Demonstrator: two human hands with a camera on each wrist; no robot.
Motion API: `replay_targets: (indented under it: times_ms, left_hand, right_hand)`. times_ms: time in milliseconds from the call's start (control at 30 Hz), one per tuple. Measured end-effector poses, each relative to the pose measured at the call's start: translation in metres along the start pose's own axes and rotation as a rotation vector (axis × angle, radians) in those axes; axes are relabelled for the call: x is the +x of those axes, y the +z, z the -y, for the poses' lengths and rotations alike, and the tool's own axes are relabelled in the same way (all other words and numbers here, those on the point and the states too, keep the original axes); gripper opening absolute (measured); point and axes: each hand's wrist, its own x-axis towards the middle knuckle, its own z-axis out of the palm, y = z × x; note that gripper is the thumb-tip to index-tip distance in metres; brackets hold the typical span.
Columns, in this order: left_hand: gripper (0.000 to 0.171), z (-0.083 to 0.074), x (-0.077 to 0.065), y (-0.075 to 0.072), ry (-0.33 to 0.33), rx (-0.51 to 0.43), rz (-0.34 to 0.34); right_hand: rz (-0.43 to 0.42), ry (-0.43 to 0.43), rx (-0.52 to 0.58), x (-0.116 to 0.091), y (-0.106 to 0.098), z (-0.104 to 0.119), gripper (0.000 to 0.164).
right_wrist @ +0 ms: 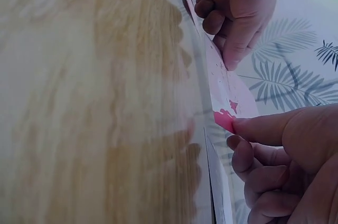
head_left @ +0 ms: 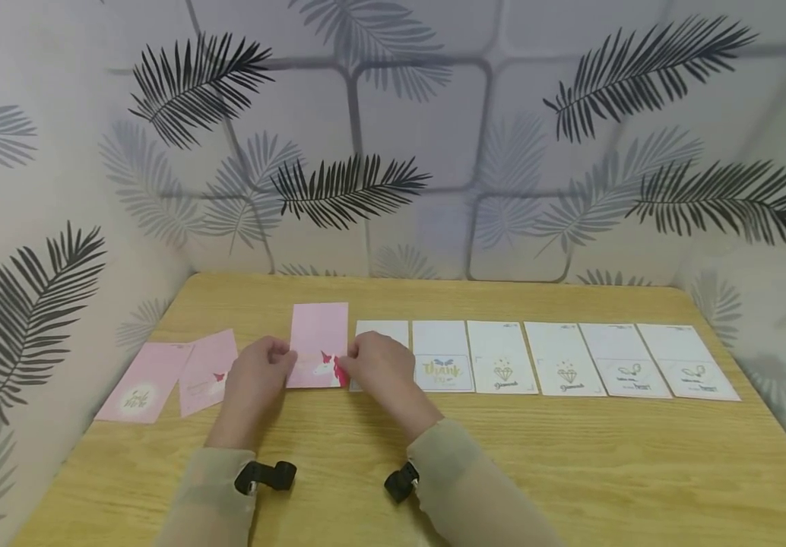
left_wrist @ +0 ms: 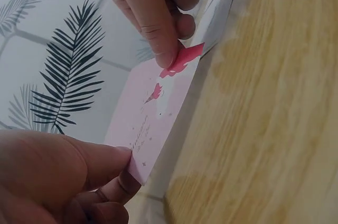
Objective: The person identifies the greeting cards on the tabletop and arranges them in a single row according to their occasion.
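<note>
Both hands hold one pink unicorn card [head_left: 318, 334] by its opposite side edges, near the left middle of the table. My left hand [head_left: 259, 374] pinches its left edge between thumb and finger, as the left wrist view shows with the card [left_wrist: 153, 113] raised off the wood. On the other edge, beside the unicorn's red mane, my right hand [head_left: 385, 368] pinches with thumb and forefinger. In the right wrist view the card [right_wrist: 224, 89] appears nearly edge-on. Another pink unicorn card [head_left: 207, 368] lies left of my left hand, partly covered by it.
A pink card with a white round patch [head_left: 147, 380] lies at the far left. To the right runs a row of white cards: a thank-you card [head_left: 442, 372], diamond cards [head_left: 502, 365] and heart-lettered cards [head_left: 690, 372]. A leaf-patterned wall covering [head_left: 420, 251] rises behind the wooden table [head_left: 571, 456].
</note>
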Motion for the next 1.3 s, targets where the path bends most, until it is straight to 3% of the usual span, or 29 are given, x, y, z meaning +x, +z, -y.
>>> replay_targets:
  times_ms: [533, 1300]
  left_hand:
    - [0.026, 0.0022, 0.0048, 0.0040, 0.064, 0.223, -0.015]
    - [0.024, -0.0020, 0.0025, 0.0047, 0.048, 0.320, 0.000]
  right_hand:
    - [0.009, -0.025, -0.151, 0.0043, 0.0055, 0.0033, 0.039]
    - [0.016, -0.058, -0.234, 0.0063, 0.0068, 0.0062, 0.050]
